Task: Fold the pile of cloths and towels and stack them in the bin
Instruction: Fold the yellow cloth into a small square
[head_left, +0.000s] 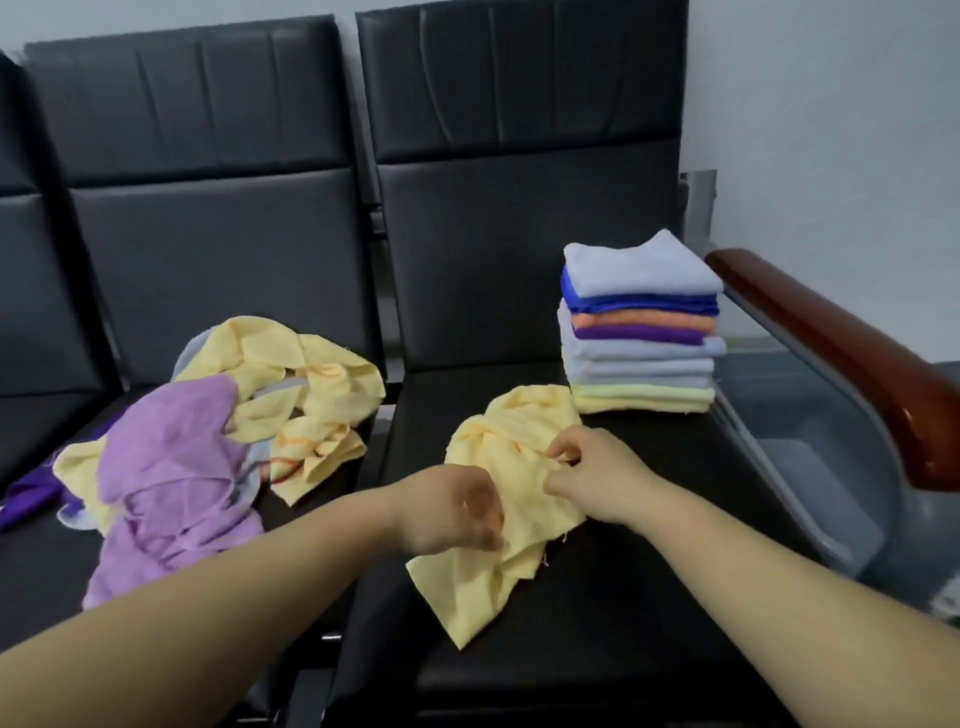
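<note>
Two seats stand side by side, their backrests (519, 234) at twelve o'clock. On the right seat (597, 623) the crumpled cloth (524, 504) lies near the middle. The left grip (452, 509) pinches its nine o'clock edge and the right grip (592, 473) pinches its three o'clock edge. From that cloth, the folded stack (641, 332) sits at two o'clock on the same seat, just beside it and toward the backrest. The loose pile (218, 431) lies at nine o'clock on the left seat (47, 561), reaching the gap between the seats. The armrest (841, 353) runs at three o'clock, past the stack. The bin (810, 415) stands beside the right seat, below the armrest.
</note>
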